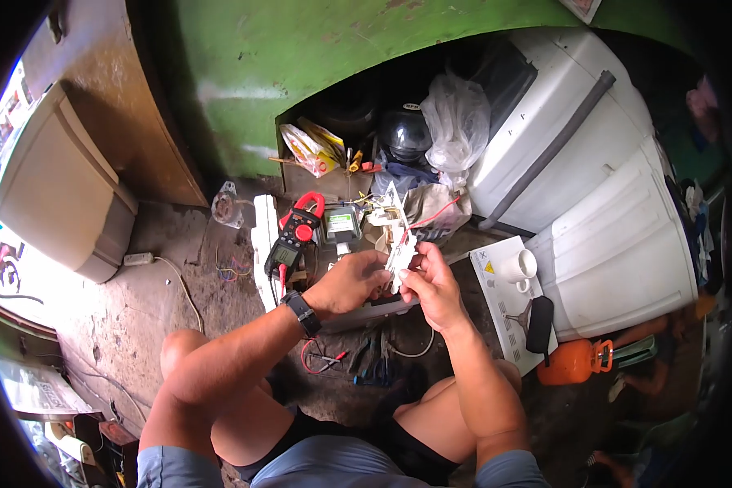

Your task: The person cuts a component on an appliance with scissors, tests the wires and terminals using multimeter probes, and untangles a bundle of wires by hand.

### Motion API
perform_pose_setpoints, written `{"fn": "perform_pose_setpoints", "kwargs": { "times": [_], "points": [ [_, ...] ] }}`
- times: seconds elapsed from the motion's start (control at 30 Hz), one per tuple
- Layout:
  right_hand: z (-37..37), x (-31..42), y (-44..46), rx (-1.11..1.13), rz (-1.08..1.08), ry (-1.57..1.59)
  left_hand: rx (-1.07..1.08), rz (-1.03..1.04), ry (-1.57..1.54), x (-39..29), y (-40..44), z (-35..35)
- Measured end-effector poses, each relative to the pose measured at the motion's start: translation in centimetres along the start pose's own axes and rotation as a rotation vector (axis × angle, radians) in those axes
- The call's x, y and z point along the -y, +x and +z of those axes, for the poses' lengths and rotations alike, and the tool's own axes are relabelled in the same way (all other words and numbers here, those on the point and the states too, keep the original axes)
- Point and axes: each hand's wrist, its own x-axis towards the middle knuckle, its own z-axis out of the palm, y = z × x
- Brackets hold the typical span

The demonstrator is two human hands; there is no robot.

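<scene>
Between my two hands is a white plastic part [399,262] with wires at its upper end, a red one among them. My left hand [348,281], with a dark watch [302,312] on the wrist, grips its left side with bent fingers. On the other side, my right hand [434,286] pinches it between thumb and fingers. Just left of the hands lies a red and black clamp meter [294,234], its jaw pointing away from me. Beside the meter sits a grey box with a green and white label [342,223]. What my fingertips touch underneath is hidden.
Red and black test leads [325,358] and dark pliers [372,366] lie on the floor by my feet. At right are a white panel [500,321] bearing a mug [519,265], an orange canister [563,364] and a large white appliance [618,236].
</scene>
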Motion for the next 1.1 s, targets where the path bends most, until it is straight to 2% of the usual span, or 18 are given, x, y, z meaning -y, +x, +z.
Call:
{"fn": "perform_pose_setpoints", "kwargs": {
  "times": [0.67,0.93,1.1],
  "points": [
    [-0.2,-0.4,0.0,-0.007,-0.125,-0.177,0.006,-0.030,-0.071,0.2,-0.1,0.0],
    [-0.8,-0.3,-0.1,0.028,-0.123,-0.171,0.026,-0.027,-0.146,-0.1,-0.2,0.0],
    [-1.2,0.1,-0.2,0.043,-0.079,-0.130,0.024,-0.022,-0.087,0.3,0.1,0.0]
  ]
}}
